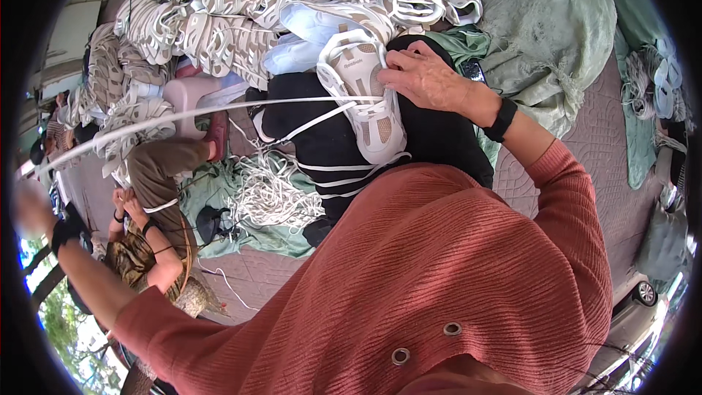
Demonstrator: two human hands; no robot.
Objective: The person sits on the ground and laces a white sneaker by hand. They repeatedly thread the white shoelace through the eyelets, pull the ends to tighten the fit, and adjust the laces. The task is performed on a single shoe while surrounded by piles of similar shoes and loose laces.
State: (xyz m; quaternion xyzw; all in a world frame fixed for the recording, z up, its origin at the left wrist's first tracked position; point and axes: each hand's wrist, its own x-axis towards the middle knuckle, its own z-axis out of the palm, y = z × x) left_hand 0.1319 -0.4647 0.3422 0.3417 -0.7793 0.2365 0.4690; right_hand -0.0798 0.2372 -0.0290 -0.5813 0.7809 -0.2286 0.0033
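White sneaker (363,95) is lying sole-down on the black-clad lap (439,139), centre of view, toe pointing near, heel toward the far shoe pile.

R hand (424,77) is resting on the shoe's right side nr the collar, wrist bent, fingers curled and pressing on the upper; black wristband (502,118) on the wrist, forearm in a rust-red knit sleeve (563,175) running in from the near right. Hand is partly closed, pinning the shoe.

White lace (219,111) is running taut from the shoe's eyelets out to the far left edge. L arm is stretched wide to the left, raised; L hand (29,208) is blurred at the rim, so cannot tell grip or whether it has the lace end.

Surroundings: pile of white shoes (241,7) across the far side; bundle of loose white laces (274,194) on the ground left of the lap; green sacking (548,22) far right. Another person (150,234) is sitting at left.
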